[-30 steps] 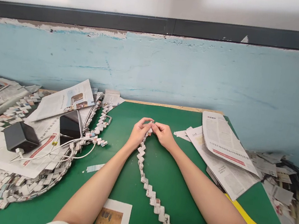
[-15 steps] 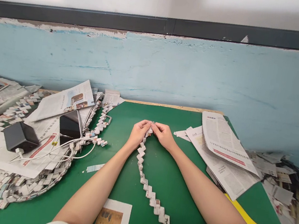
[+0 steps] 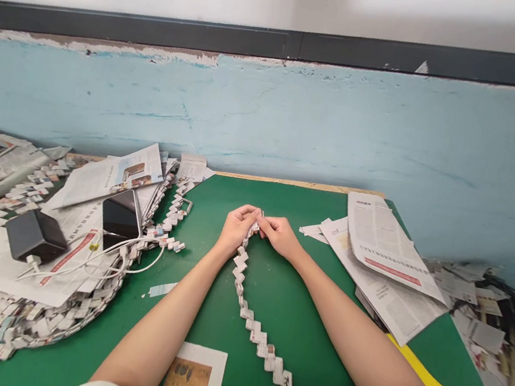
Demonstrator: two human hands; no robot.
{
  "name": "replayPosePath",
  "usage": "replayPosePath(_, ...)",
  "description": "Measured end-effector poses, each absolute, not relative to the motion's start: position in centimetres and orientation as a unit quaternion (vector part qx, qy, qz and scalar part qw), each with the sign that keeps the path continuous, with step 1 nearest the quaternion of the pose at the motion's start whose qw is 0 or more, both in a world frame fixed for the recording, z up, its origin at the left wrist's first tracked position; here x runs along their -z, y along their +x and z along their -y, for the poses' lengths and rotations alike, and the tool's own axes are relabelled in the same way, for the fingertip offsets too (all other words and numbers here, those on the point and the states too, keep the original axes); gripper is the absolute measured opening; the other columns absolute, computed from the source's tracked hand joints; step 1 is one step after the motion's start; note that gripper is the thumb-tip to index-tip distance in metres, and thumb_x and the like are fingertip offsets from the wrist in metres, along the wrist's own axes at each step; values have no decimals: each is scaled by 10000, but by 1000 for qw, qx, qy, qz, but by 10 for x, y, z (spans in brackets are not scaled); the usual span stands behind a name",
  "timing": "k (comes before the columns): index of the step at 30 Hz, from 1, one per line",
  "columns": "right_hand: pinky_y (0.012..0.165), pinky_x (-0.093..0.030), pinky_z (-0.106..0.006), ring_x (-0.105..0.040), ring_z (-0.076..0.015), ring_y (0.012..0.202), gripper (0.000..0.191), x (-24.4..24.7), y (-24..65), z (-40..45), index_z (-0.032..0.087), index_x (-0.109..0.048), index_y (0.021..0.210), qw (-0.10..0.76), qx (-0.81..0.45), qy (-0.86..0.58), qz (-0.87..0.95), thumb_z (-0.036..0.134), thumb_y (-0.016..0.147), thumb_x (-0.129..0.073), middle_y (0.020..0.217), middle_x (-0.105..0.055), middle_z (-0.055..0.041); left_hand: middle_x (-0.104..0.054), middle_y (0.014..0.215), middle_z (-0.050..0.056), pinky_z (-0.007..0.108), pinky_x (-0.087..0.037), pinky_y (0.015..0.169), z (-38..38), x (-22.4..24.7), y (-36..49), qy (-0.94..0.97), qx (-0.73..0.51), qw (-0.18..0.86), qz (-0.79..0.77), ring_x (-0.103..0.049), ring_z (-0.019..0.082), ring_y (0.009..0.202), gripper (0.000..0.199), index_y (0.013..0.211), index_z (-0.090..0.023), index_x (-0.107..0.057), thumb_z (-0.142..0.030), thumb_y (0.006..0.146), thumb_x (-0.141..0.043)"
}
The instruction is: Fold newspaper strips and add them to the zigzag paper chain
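A zigzag chain of folded paper [image 3: 258, 334] runs from the near edge of the green table [image 3: 295, 328] up to my two hands, which meet near the table's middle. My left hand [image 3: 239, 227] is closed on the chain's far end, thumb and fingers pinched together. Close against it, my right hand [image 3: 279, 233] pinches the same end from the right side. A small pale tip of paper sticks up between the fingertips. The fingers hide most of the end piece.
At left, a black box [image 3: 35, 236], a phone [image 3: 122, 219] and a white cable [image 3: 150, 265] lie on newspaper and piled paper chains [image 3: 69, 318]. Folded newspapers [image 3: 387, 251] lie at right. A printed picture [image 3: 191, 380] is at the near edge.
My left hand has shifted slightly left, and the upper part of the chain has moved left with it. The newspaper corner at left has sunk a little.
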State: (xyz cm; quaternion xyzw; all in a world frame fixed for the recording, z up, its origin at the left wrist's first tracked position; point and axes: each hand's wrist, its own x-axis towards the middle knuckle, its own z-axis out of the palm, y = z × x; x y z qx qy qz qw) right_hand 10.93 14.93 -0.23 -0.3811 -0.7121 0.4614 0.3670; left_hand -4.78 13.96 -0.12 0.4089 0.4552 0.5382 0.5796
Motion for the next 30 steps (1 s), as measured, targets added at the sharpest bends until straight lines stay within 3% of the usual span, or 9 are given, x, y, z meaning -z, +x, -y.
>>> replayPosePath(9, 578, -325, -288, -420, -138, 533, 687, 5, 110, -151, 200, -546, 582, 360, -487, -384, 697, 735, 999, -437, 521, -462, 18, -653, 554, -1, 232, -418, 511, -139, 3, -46, 422, -538, 576, -448, -586, 133, 496, 429, 863, -171, -678, -553, 756, -843)
replayPosePath(30, 618, -357, -296, -443, -146, 559, 660, 8, 109, -151, 206, -518, 574, 392, -463, -396, 690, 682, 1024, -440, 545, -485, 11, -668, 597, 11, 234, -440, 562, -139, 5, -47, 442, -522, 582, -440, -589, 135, 551, 427, 867, -169, -675, -575, 808, -791)
